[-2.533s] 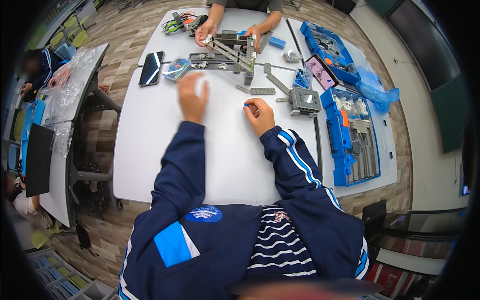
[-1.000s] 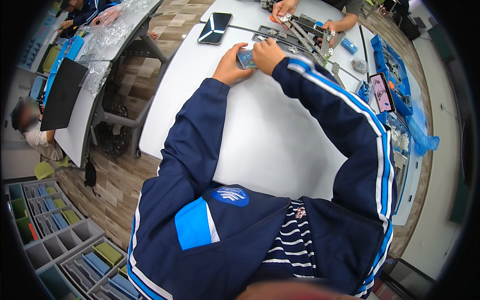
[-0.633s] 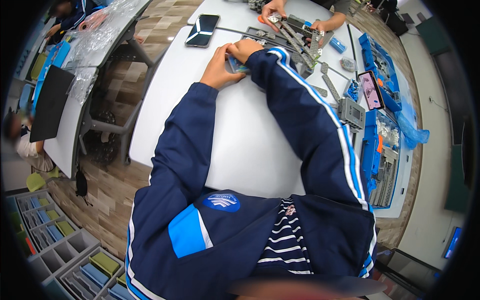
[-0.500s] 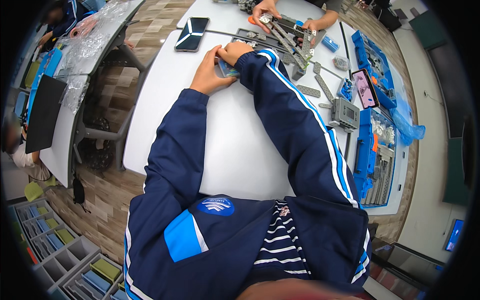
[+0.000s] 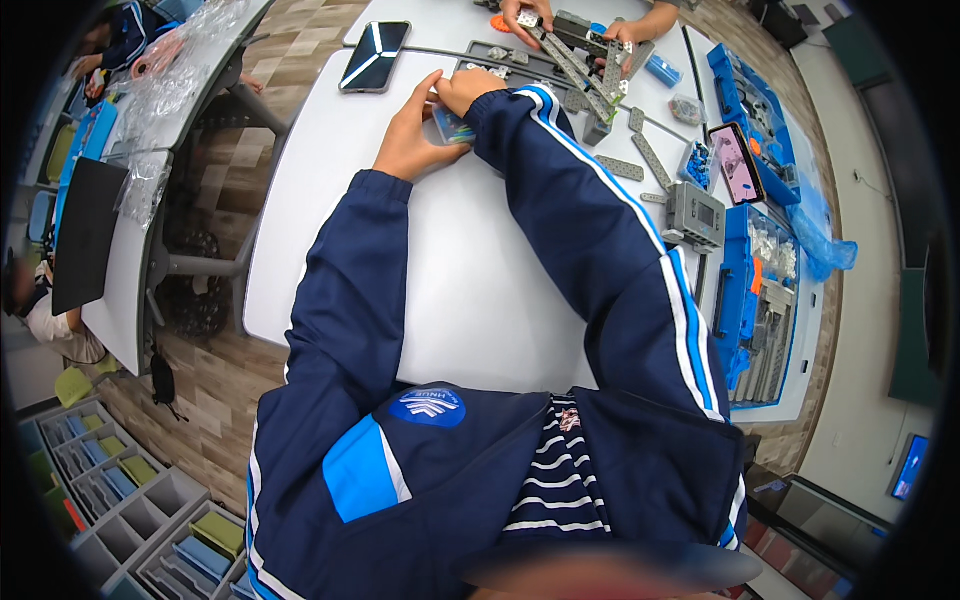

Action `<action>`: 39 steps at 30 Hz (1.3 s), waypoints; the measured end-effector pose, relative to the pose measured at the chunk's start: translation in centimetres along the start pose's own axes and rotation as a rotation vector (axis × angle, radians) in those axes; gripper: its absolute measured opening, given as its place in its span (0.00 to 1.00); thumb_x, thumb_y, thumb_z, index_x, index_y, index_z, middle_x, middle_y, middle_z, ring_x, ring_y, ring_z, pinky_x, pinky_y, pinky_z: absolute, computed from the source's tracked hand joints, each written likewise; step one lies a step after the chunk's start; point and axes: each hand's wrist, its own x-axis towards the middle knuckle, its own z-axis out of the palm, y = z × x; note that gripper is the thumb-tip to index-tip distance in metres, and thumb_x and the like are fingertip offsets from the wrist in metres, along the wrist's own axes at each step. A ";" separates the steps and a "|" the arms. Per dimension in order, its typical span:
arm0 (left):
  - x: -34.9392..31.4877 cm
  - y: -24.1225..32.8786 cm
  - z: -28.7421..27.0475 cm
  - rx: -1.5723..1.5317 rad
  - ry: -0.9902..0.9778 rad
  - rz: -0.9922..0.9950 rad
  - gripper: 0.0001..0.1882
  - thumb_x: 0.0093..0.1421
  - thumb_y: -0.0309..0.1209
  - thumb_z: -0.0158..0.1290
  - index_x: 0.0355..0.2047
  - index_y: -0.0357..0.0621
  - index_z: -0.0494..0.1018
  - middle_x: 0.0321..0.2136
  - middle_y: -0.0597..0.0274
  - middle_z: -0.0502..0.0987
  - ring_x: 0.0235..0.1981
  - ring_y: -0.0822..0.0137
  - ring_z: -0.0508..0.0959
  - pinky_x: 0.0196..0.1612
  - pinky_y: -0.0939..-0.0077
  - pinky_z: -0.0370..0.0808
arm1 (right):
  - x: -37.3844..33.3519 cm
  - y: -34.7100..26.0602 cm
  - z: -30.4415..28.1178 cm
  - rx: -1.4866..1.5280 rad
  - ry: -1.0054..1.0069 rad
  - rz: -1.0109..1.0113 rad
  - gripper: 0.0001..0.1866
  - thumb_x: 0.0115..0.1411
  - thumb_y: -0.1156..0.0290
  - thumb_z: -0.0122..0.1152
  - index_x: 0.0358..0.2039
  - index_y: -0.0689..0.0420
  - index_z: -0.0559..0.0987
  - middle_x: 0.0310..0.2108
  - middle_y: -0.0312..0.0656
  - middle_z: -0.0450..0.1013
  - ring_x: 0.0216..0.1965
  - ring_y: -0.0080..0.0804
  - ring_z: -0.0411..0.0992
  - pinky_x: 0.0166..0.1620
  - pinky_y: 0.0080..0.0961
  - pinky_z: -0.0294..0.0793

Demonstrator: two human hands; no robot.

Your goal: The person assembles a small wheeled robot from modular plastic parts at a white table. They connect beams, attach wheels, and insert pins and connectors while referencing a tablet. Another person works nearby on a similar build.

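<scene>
A small clear-blue plastic box point(image 5: 453, 128) with colourful bits in it sits between my hands, above the white table point(image 5: 490, 290). My left hand point(image 5: 413, 132) grips the box's left side, thumb along the near edge and fingers round the far side. My right hand point(image 5: 468, 90) is closed at the box's far end; its fingertips are partly hidden behind the hand. Beyond my right sleeve, a co-worker's hands point(image 5: 527, 18) hold a grey frame of perforated beams point(image 5: 572, 65).
A dark phone point(image 5: 375, 58) lies left of my hands. To the right are loose grey beams point(image 5: 652, 160), a grey controller block point(image 5: 695, 215), a phone with a lit pink screen point(image 5: 735, 163) and blue parts cases point(image 5: 738, 300). A grey parts tray point(image 5: 490, 58) lies beyond my right hand.
The view has shifted slightly. My hands keep hold of the box, and more of its colourful contents shows between them. The co-worker's hands still hold the beam frame.
</scene>
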 end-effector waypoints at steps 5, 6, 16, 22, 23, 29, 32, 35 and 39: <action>0.1 0.4 0.2 0.049 0.011 0.049 0.58 0.38 0.34 0.74 0.69 0.53 0.54 0.46 0.53 0.76 0.47 0.57 0.78 0.55 0.65 0.73 | -0.3 0.4 0.0 -0.016 0.032 0.024 0.30 0.63 0.51 0.37 0.34 0.60 0.84 0.37 0.59 0.78 0.42 0.57 0.77 0.49 0.47 0.75; 0.0 0.4 0.2 0.037 -0.003 0.040 0.58 0.38 0.34 0.74 0.69 0.53 0.54 0.46 0.53 0.76 0.47 0.57 0.78 0.55 0.65 0.73 | -0.3 0.5 0.1 -0.020 0.044 0.023 0.30 0.63 0.51 0.37 0.34 0.60 0.84 0.37 0.59 0.78 0.42 0.57 0.77 0.49 0.48 0.74; -0.2 0.3 0.1 0.054 0.014 0.040 0.57 0.37 0.36 0.73 0.68 0.54 0.55 0.45 0.52 0.76 0.44 0.56 0.78 0.54 0.66 0.73 | 0.0 1.6 0.9 0.041 0.121 -0.126 0.27 0.62 0.54 0.40 0.28 0.61 0.83 0.30 0.59 0.78 0.36 0.58 0.76 0.45 0.48 0.74; -0.3 0.0 0.2 0.063 0.015 0.043 0.57 0.37 0.37 0.73 0.67 0.50 0.56 0.46 0.49 0.76 0.47 0.53 0.78 0.54 0.65 0.74 | 0.7 1.9 1.3 -0.064 0.100 -0.116 0.24 0.62 0.57 0.41 0.28 0.57 0.84 0.31 0.56 0.78 0.36 0.57 0.77 0.45 0.48 0.74; -0.3 0.0 0.2 0.059 0.015 0.043 0.56 0.37 0.37 0.73 0.67 0.50 0.56 0.46 0.49 0.76 0.47 0.53 0.78 0.54 0.64 0.74 | 0.9 2.0 1.2 -0.061 0.055 -0.100 0.23 0.61 0.57 0.42 0.28 0.56 0.84 0.31 0.57 0.78 0.37 0.57 0.77 0.45 0.47 0.74; -0.3 0.2 0.2 0.047 0.018 0.026 0.56 0.37 0.37 0.73 0.66 0.50 0.57 0.46 0.50 0.76 0.48 0.53 0.78 0.56 0.64 0.73 | 1.3 2.6 0.9 -0.056 -0.044 -0.110 0.29 0.59 0.50 0.41 0.35 0.62 0.84 0.38 0.62 0.78 0.43 0.57 0.77 0.51 0.44 0.74; -0.3 0.0 0.3 0.043 0.015 0.028 0.54 0.37 0.37 0.73 0.66 0.51 0.58 0.46 0.51 0.76 0.48 0.53 0.78 0.56 0.65 0.73 | 1.6 3.0 1.2 -0.017 -0.023 -0.089 0.29 0.58 0.50 0.43 0.35 0.61 0.84 0.39 0.60 0.78 0.43 0.57 0.77 0.52 0.43 0.73; -0.1 -0.3 0.3 0.042 0.023 0.055 0.53 0.37 0.37 0.74 0.65 0.52 0.60 0.45 0.52 0.77 0.48 0.54 0.78 0.56 0.65 0.73 | 2.0 3.3 1.8 -0.089 0.053 -0.160 0.28 0.58 0.50 0.44 0.35 0.61 0.85 0.38 0.60 0.78 0.43 0.57 0.77 0.52 0.42 0.73; 0.0 -0.7 0.4 0.088 0.055 0.092 0.53 0.37 0.38 0.74 0.64 0.53 0.60 0.43 0.53 0.78 0.46 0.54 0.78 0.55 0.65 0.73 | 2.2 3.7 1.9 -0.019 0.023 -0.095 0.29 0.59 0.49 0.43 0.34 0.61 0.85 0.37 0.61 0.78 0.42 0.58 0.77 0.52 0.43 0.73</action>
